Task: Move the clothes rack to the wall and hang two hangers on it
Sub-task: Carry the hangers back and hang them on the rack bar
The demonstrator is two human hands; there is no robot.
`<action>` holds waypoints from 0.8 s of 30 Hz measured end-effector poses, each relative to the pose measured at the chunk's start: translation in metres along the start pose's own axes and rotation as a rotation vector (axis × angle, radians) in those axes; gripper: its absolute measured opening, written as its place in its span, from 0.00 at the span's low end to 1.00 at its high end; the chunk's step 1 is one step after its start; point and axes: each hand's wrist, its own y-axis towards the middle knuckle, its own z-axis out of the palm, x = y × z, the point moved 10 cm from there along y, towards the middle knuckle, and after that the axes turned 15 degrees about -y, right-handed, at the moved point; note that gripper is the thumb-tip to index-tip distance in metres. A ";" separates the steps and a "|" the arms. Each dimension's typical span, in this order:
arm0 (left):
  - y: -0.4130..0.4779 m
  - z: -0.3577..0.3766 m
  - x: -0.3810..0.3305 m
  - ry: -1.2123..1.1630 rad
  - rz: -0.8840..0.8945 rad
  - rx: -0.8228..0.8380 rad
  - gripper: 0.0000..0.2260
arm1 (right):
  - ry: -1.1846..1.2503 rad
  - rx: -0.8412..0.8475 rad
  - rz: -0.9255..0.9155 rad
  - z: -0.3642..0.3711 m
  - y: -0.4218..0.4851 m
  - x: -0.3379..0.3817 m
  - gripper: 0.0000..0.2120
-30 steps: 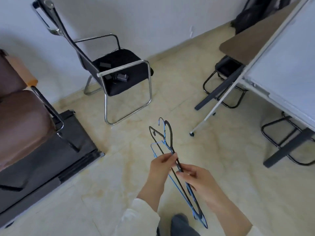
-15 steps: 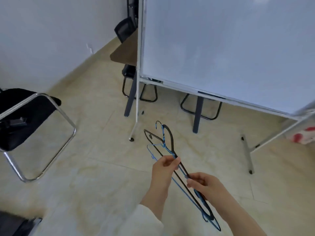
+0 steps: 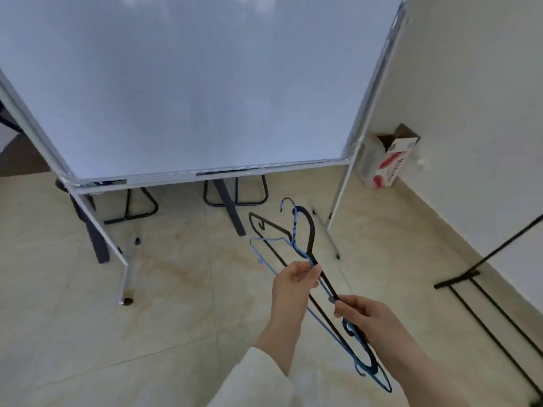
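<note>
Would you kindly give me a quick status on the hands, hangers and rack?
Left hand and right hand both gripping the hangers. Clothes rack at right, by the wall, bare. Whiteboard ahead, not blocking.

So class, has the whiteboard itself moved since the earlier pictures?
Cannot tell. The whiteboard now fills the view, but the head camera turned; walls and floor tiles shifted with it.

Both forearms reach forward and down from the bottom of the view, hands held close together in front of the body. The left hand (image 3: pixel 295 284), its wrist emerging from a pale sleeve, has its fingers curled and the thumb pressed against them in a pinching grip. The right hand (image 3: pixel 367 317), on a bare forearm, sits just below and to the right, palm turned inward, fingertips closed in a similar pinch.
</note>
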 end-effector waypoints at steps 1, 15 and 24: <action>0.002 0.025 0.008 0.011 -0.013 0.029 0.04 | 0.025 -0.030 0.012 -0.022 0.001 -0.012 0.08; 0.010 0.361 0.126 0.243 -0.110 0.495 0.06 | 0.188 -0.551 0.177 -0.302 -0.030 -0.152 0.06; 0.024 0.532 0.165 0.273 -0.192 0.771 0.05 | 0.232 -0.819 0.295 -0.434 -0.026 -0.192 0.09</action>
